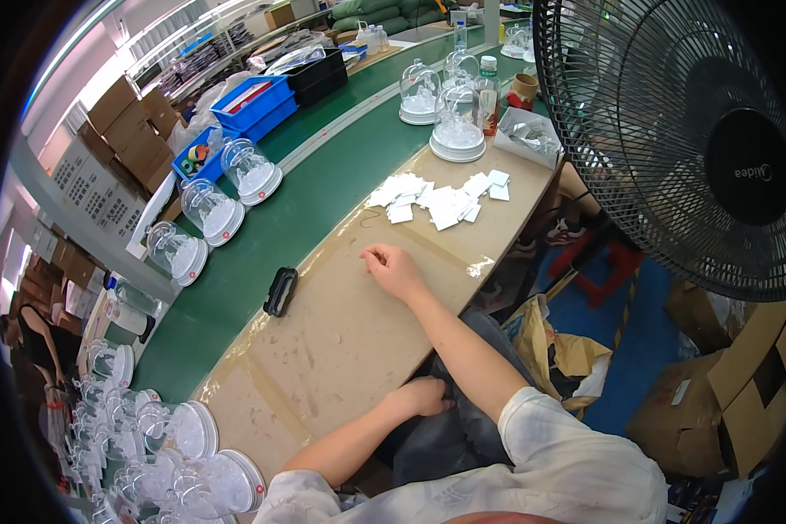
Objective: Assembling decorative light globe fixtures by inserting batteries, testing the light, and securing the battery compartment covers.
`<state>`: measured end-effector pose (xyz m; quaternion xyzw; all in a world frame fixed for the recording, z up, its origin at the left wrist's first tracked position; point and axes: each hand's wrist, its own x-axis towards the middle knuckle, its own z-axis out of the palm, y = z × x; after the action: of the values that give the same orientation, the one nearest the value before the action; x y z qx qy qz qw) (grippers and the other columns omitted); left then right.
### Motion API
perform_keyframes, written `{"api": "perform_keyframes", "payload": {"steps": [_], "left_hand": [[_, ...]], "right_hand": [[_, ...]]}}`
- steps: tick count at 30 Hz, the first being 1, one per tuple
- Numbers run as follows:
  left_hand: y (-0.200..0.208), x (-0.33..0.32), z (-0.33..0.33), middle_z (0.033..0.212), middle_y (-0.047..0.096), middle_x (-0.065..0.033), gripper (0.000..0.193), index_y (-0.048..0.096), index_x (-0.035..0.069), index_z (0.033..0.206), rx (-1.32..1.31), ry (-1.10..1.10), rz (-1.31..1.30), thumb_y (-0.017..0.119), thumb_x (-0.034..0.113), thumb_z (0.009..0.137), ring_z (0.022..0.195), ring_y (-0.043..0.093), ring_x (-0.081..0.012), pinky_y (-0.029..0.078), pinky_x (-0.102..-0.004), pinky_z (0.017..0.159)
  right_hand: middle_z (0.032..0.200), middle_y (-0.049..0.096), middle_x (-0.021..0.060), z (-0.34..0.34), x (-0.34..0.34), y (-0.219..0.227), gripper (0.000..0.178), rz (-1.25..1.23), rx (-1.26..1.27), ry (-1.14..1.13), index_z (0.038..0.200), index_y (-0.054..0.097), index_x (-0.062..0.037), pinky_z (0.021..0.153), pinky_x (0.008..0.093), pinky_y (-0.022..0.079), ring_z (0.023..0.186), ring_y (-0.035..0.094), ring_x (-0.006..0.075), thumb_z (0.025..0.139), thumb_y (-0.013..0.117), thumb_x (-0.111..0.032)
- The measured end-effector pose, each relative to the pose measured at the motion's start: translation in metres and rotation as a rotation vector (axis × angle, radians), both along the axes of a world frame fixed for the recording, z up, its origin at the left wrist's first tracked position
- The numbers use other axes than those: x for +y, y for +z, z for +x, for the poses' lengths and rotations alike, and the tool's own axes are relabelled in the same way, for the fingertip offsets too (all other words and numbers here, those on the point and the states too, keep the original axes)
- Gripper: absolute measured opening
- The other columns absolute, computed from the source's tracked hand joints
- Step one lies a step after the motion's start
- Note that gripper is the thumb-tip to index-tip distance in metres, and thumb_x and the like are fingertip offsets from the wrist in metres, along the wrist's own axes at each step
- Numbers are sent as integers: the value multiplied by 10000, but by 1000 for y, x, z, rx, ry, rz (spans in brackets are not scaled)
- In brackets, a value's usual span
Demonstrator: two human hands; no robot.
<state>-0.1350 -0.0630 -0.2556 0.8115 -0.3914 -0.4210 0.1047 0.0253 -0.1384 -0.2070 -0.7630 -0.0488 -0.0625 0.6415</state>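
Note:
My right hand [394, 272] rests on the brown board [323, 367] with its fingers curled in, and nothing shows in them. Just beyond it lie a thin bent wire hook [371, 216] and a loose heap of small white square cards [450, 206]. My left hand [424, 396] is low at the board's near edge, over my dark trousers, its fingers loosely closed with no object visible. To the left of my right hand, a black oblong object [279, 292] lies on the board's far edge, apart from both hands.
Clear domes on white bases stand along the green belt [323, 183], with several crowded at lower left [192, 428]. More domes [458, 131], a bottle [487, 87] and a white box [528, 135] sit at the board's far end. A large black fan [672, 131] looms at right.

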Motion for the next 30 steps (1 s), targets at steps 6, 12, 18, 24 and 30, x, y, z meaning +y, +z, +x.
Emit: {"api": "perform_keyframes", "payload": {"steps": [6,12,18,24,30], "left_hand": [[-6,3,0,965,683,-238,393,683,19,1074,-12,7,-8,578,350,891,933,646,-400,493,-462,871],[-3,0,-2,905,672,-267,405,686,-52,943,-13,60,-104,617,340,867,898,646,-417,509,-474,833],[-2,4,0,889,675,-257,381,696,-42,926,-7,49,-123,633,327,858,889,650,-409,512,-468,831],[-1,3,-1,890,676,-256,386,694,-43,938,-23,33,-94,631,330,863,887,651,-410,512,-468,824],[-8,4,-3,917,676,-255,385,691,-19,998,-6,44,-117,618,339,876,908,645,-409,508,-475,831]], "right_hand": [[722,631,-9,3,-5,-2,191,276,-41,-99,983,685,-22,584,223,439,636,535,53,950,561,-163],[828,627,38,23,-73,-1,118,41,-331,-520,959,699,-40,667,273,465,743,563,142,875,628,-83],[1035,600,103,29,-98,-13,187,-276,-394,-712,953,718,-77,897,382,445,1017,534,297,773,671,-54],[1250,496,90,32,-92,-17,441,-512,-154,-740,1137,655,-100,1024,447,343,1169,428,312,721,750,-212],[1255,492,89,29,-82,-9,544,-570,-38,-752,1182,613,-47,1037,430,343,1191,413,316,693,771,-226]]}}
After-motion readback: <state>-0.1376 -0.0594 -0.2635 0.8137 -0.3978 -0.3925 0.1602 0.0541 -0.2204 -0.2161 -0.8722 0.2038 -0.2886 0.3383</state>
